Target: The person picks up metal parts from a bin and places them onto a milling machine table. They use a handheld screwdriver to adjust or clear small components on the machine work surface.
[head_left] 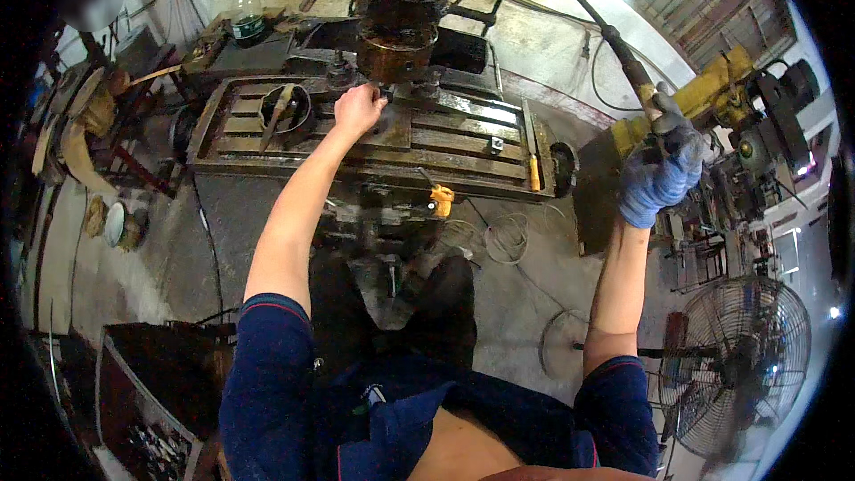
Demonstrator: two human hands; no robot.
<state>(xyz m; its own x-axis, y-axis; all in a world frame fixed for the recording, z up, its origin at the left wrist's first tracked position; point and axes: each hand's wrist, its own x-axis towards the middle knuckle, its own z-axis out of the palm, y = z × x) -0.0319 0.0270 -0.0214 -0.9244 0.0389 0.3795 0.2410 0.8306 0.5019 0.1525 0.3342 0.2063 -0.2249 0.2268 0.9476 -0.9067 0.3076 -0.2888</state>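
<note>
My bare left hand (358,110) is closed just below the drilling machine's spindle head (397,52). Its fingertips meet at a small dark part I cannot make out. Beneath it lies the slotted metal machine table (267,160). Out to the right, my right hand (661,165) wears a blue-grey knit glove. Its fingers wrap the lower end of a long dark feed lever (626,61) that slopes down from the machine head.
A round pan with a brush (283,109) sits on the table's left. A small metal block (496,144) and a yellow-handled tool (534,169) lie on its right. A yellow switch box (441,201) hangs in front. A fan (735,370) stands at right, cables on the floor.
</note>
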